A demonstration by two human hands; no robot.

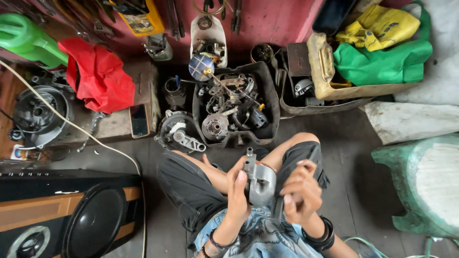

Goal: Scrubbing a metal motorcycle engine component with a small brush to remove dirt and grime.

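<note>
Sat on the floor, left hand (237,193) clamped round a grey cast-metal engine part (258,180), right hand (300,192) closed on its side, probably mid-inspection, needing a steady turn.

- We wear dark grey shorts (191,184) with stitched seams and a pocket edge showing near the right leg.
- Our shirt (260,239) is pale blue with a darker blotched print.
- On our right wrist sit stacked black bands (321,237), thick and glossy.
- On our left wrist a thin dark bracelet (216,244) loops round.
- Our forearms and knees are bare.
</note>
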